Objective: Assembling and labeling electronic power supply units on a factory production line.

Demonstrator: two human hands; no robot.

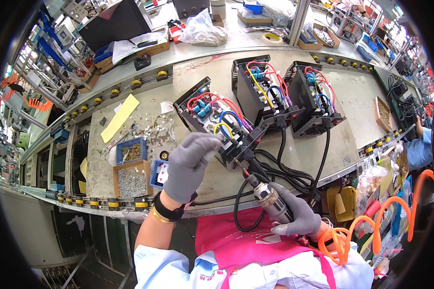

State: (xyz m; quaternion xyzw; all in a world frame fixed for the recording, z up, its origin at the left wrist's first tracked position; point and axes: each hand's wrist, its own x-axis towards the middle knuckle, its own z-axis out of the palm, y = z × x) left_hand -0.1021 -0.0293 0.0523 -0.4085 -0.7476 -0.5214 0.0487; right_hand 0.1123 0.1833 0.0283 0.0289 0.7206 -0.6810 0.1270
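My gloved right hand (300,212) is wrapped round a pneumatic screwdriver (271,198), whose bit points up and left at the near end of the closest black electronic unit (216,114). The bit tip is at or very near that unit's end panel (239,150); contact cannot be made out. Beside the same panel, my gloved left hand (190,164) is raised with its fingers curled together, and anything pinched in them is hidden. Red, blue and yellow wires show inside the open unit. Two similar units, a middle one (263,91) and a right one (314,98), stand beyond it.
Black power cables (287,173) loop near the bench edge. Left of my hand are a blue bin (131,150) of brass-coloured parts, a cardboard box (131,180) of screws and a yellow strip (119,118). An orange coiled hose (378,219) trails right, below another person's hand (419,127).
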